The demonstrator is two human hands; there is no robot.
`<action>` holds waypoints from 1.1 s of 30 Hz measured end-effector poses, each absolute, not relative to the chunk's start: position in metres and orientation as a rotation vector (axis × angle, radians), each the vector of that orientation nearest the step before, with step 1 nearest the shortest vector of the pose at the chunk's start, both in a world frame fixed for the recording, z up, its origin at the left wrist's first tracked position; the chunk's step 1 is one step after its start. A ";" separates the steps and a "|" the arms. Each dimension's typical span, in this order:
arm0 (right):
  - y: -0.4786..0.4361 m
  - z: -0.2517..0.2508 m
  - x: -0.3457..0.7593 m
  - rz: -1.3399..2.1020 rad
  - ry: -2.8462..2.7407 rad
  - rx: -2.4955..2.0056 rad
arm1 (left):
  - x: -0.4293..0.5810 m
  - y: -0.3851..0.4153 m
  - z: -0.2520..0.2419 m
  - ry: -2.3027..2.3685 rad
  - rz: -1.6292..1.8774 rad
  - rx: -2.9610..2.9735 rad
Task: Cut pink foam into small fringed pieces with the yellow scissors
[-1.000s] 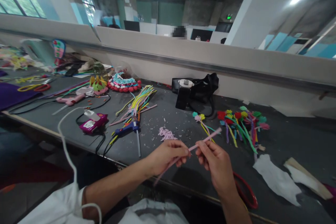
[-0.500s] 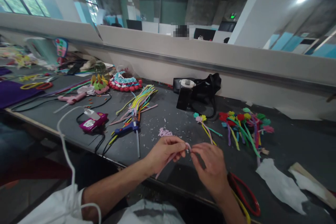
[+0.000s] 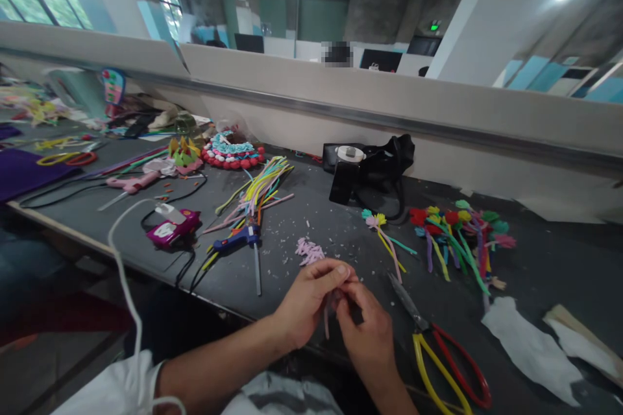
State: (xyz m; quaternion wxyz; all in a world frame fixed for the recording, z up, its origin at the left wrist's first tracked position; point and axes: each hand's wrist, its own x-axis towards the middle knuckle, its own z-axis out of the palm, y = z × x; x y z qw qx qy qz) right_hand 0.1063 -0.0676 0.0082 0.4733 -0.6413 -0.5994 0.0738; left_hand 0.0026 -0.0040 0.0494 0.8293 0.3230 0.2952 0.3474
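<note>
A pink pipe cleaner hangs down between my hands, its upper end hidden by the fingers. My left hand is closed, thumb and fingers pinching the pipe cleaner near the top. My right hand touches the left fingertips, its own fingers closed around the same spot. Just beyond lies a small pile of cut pink pieces. To the right, scissors with one yellow and one red handle rest on the table. A small pipe-cleaner flower bunch lies past my right hand.
Loose coloured pipe cleaners and a blue glue gun lie left of centre. More flowers sit at right, near white scraps. A black bag leans by the partition. A white cable runs past my left arm.
My right hand has moved left and closed in against my left hand. The pipe cleaner now hangs more steeply. More of the scissors shows.
</note>
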 end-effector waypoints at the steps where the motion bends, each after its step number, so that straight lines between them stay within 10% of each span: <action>1: -0.067 0.009 0.106 0.188 -1.456 -1.577 | 0.003 -0.005 0.050 0.642 0.745 0.707; 18: -0.077 0.027 0.128 0.047 -1.538 -1.584 | -0.008 0.000 0.040 0.713 0.558 1.097; 33: -0.081 0.034 0.146 0.742 -1.495 -1.441 | -0.016 -0.004 0.043 0.635 0.104 0.848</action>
